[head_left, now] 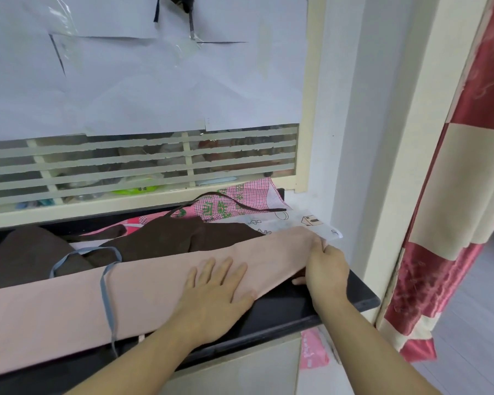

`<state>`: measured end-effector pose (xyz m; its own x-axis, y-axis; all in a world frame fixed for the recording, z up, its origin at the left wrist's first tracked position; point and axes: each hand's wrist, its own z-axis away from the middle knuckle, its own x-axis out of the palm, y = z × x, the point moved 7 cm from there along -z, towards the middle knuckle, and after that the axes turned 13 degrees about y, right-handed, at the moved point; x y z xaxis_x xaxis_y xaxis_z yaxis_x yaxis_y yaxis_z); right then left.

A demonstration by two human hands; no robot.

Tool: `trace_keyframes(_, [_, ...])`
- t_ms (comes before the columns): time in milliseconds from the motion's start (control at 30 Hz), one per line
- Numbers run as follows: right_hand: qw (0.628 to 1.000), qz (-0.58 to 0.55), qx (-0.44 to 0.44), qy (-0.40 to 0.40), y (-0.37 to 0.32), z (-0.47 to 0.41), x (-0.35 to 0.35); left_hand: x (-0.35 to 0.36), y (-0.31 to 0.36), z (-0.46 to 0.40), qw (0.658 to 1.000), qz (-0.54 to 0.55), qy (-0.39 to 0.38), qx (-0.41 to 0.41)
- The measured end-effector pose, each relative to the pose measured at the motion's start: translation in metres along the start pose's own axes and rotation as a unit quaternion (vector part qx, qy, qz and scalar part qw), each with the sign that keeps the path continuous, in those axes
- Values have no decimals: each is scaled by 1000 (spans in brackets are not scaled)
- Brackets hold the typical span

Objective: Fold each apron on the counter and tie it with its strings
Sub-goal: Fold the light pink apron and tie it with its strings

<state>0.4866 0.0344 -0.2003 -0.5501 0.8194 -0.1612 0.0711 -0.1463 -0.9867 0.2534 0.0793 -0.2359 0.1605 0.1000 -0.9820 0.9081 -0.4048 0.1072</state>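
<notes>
Pale pink cloth apron (143, 292), folded into a long band, lies along the front edge of the black counter (354, 297). Its blue-grey string (106, 292) loops across it. Left hand (214, 295) flat on the band, fingers spread. Right hand (325, 269) pinches the band's end near the counter's right edge. Dark brown apron (154, 238) bunched behind; pink checked cloth (240, 201) at the back right corner.
</notes>
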Motion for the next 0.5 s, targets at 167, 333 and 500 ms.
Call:
trace_keyframes(167, [999, -25, 19, 6, -3, 6, -5, -1, 1, 1, 1000, 8, 4, -6])
trace_keyframes(333, [985, 69, -12, -156, -10, 19, 16, -13, 7, 6, 999, 48, 14, 16])
trace_keyframes(500, [988, 86, -61, -113, -21, 34, 13, -67, -7, 20, 945, 283, 164, 16])
